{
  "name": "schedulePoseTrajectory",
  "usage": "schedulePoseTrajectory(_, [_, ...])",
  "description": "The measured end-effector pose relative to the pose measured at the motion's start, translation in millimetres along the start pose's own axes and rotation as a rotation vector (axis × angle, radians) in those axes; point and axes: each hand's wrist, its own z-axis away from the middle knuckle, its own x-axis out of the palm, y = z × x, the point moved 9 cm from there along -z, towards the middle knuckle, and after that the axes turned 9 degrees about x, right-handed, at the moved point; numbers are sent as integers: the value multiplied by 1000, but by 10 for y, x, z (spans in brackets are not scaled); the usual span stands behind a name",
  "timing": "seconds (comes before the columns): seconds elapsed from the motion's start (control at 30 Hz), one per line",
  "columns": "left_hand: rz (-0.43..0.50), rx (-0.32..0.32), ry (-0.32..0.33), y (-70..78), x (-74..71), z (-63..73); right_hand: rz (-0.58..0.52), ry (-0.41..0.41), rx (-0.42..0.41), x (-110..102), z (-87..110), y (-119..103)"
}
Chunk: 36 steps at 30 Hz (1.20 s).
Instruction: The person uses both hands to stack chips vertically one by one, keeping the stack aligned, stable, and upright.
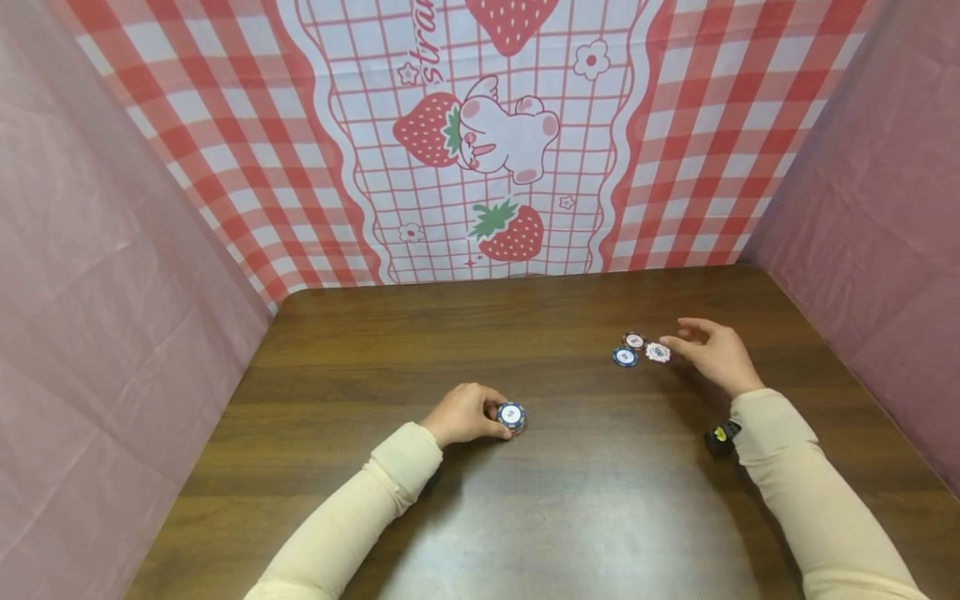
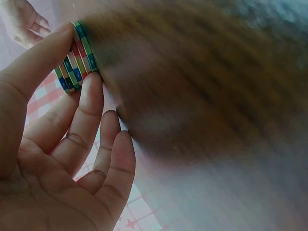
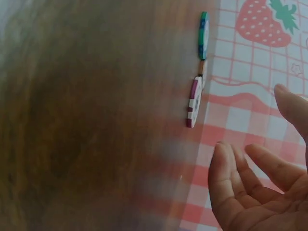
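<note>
Your left hand [image 1: 467,414]: thumb and fingers pinch rim of chip stack [image 1: 512,413], well in from worktop [image 1: 360,375]'s left edge. Likely light, stiff, hard to break; smooth faces may slide, so hold rim across all layers. Farther right, toward far edge: blue chip [image 1: 625,357], dark-rimmed chip [image 1: 634,341], white-and-pink chip [image 1: 657,352], grouped closely; thin, best taken by rims. Your right hand [image 1: 717,357] just beside, toward right edge, fingers loosely bent, holding nothing.

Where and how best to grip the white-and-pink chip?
Probably by its rim: pinch the white-and-pink chip across its near and far edges, coming from the right, where the right hand is. It lies flat on the table, offering only a thin edge, and the reddish-brown chip and blue chip crowd its left.
</note>
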Motion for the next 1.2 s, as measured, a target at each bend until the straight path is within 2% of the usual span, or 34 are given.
schedulePoseTrajectory(0.37, [-11, 2, 0, -8, 2, -8, 68, -124, 37, 175, -134, 103])
schedulePoseTrajectory(0.73, [2, -5, -4, -1, 0, -1, 145, -197, 43, 289, -171, 125])
schedulePoseTrajectory(1.2, [12, -8, -5, -1, 0, 3, 231, -212, 3, 340, -213, 61])
